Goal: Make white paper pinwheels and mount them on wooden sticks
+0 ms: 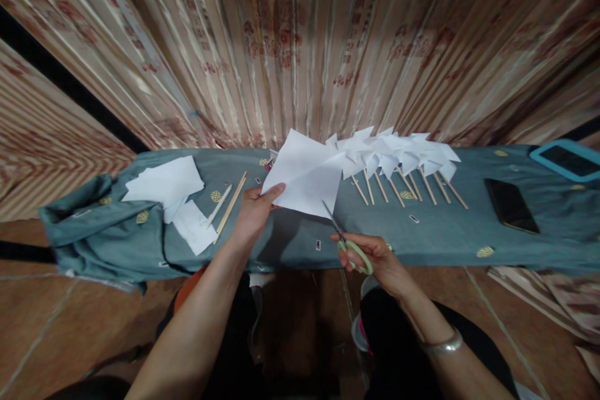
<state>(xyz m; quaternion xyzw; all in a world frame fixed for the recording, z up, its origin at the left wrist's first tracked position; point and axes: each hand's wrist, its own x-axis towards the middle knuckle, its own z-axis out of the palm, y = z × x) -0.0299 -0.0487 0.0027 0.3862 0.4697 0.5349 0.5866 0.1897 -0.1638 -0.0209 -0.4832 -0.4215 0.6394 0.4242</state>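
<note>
My left hand (257, 205) pinches the left corner of a white paper sheet (304, 175), thumb on top, holding it above the cloth-covered table. A crease runs across the sheet. In my right hand (368, 256) is a pair of scissors (357, 255) with light green handles, my fingers through the loops. The blades point up and left, their tips at the sheet's lower right corner. Whether the blades have cut into the paper I cannot tell. Behind the sheet and to its right lies a row of several white paper pinwheels (389, 153) on wooden sticks.
Stacked white paper (169, 181) lies at the left, with a smaller paper piece (197, 231), a white pencil-like stick (219, 205) and wooden sticks (229, 207) beside it. A black phone (510, 205) and a blue-framed tablet (569, 159) are at the right. A patterned curtain (300, 44) hangs behind.
</note>
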